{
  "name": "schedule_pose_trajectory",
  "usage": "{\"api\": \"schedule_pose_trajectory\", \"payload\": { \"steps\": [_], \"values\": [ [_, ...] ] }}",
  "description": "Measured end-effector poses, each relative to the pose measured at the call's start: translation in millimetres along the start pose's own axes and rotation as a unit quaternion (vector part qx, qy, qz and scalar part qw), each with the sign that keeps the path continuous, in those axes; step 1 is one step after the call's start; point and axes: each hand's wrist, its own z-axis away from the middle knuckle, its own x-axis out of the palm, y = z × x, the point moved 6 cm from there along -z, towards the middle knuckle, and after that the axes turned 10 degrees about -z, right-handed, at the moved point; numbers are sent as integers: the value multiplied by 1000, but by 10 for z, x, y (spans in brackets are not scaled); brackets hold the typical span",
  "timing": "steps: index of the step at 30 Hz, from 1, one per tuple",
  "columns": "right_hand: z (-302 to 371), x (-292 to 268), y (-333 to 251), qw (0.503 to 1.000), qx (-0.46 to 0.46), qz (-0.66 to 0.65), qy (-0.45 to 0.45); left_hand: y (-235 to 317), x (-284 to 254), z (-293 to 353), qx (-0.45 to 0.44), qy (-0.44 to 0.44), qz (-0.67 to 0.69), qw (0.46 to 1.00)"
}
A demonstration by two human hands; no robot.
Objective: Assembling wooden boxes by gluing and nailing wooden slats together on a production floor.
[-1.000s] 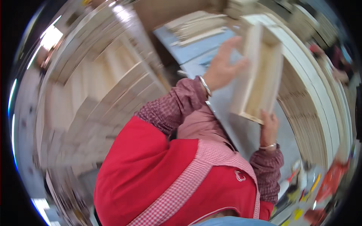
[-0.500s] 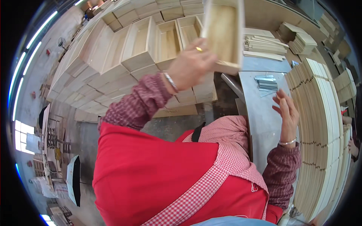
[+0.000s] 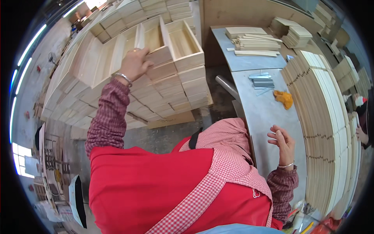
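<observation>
My left hand (image 3: 135, 64) has its fingers bent over the near end of an open, unpainted wooden box (image 3: 152, 37) on top of the tall stack. Close by on the right stands a similar open wooden box (image 3: 182, 41). My right hand (image 3: 283, 144) hovers above the grey worktable (image 3: 265, 121), palm turned inward, fingers apart and loosely bent, with nothing visible in it. Ahead of it on the tabletop lie a crumpled orange piece (image 3: 283, 99), perhaps cloth, and several thin metal strips (image 3: 261, 82).
Tall stacks of flat wooden boards (image 3: 323, 128) line the table's right side. More thin boards (image 3: 255, 43) are piled at its far end. A grey tube (image 3: 227, 86) leans between table and boxes. A person's hand (image 3: 362, 134) shows at the far right.
My left hand has moved left and down from holding a box in the air to the box stack. My right hand has lowered toward me, uncovering the orange piece. The view has shifted.
</observation>
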Motion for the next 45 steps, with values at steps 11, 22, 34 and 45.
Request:
{"api": "schedule_pose_trajectory", "payload": {
  "steps": [11, 22, 34, 45],
  "values": [
    [398, -482, 275, 997, 23, -31, 67, 360, -311, -349, 75, 58, 45, 994],
    [1832, -1437, -56, 951, -42, -64, 298, 3853, -670, -1762, 421, 7, 295, 857],
    [2557, -2637, -1069, 839, -59, -43, 539, 7465, -659, -2986, 587, 70, 284, 755],
    [1662, -3991, -1156, 814, -118, -223, 523, 7764, -816, -3049, 645, 44, 321, 692]
  ]
}}
